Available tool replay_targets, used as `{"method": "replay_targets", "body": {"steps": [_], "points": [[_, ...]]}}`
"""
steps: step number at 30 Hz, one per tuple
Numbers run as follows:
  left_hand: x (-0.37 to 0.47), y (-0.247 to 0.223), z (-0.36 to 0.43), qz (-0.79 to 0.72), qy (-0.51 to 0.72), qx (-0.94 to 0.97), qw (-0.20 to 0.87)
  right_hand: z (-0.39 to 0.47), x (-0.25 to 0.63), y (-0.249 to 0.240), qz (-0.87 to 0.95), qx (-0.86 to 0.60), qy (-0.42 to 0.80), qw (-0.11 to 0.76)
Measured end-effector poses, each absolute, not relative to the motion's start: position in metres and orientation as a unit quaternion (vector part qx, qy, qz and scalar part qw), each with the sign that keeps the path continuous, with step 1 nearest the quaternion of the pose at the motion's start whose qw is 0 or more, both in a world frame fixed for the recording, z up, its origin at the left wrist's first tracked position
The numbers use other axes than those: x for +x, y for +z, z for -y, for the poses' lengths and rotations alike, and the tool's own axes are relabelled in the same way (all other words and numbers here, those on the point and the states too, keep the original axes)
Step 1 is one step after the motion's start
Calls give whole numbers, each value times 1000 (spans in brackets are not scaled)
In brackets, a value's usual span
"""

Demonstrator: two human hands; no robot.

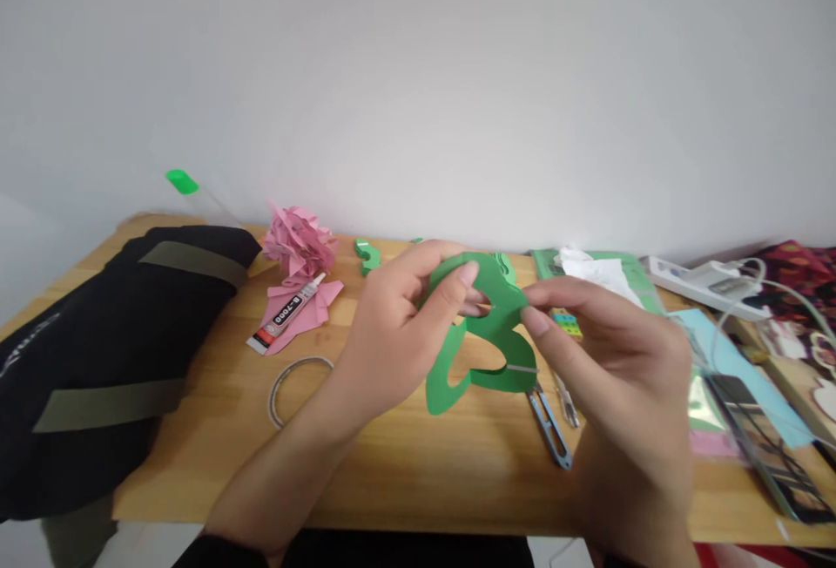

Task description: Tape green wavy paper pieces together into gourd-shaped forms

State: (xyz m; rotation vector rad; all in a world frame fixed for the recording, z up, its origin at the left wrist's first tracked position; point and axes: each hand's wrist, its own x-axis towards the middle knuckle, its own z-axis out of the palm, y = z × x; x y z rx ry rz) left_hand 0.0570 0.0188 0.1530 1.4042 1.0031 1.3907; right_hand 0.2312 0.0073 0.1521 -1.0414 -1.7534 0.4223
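Observation:
A green paper cut-out with curved edges and openings is held up above the table. My left hand grips its upper left part, the thumb lying across the front. At its right edge, the thumb and forefinger of my right hand pinch the paper. A pale strip crosses the lower right of the cut-out. Below it on the table lie blue thread snips, their tip hidden behind the paper. Smaller green paper pieces rest farther back.
Left of my hands are a roll of tape, a B-7000 glue tube, pink paper pieces, a crumpled pink paper bunch and a black cloth item. To the right are a phone and a power strip.

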Motion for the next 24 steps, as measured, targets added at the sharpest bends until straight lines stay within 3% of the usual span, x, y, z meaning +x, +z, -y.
{"method": "replay_targets", "body": {"steps": [24], "points": [[58, 153, -19, -404, 556, 564, 457, -8, 231, 152, 727, -470, 139, 482]]}}
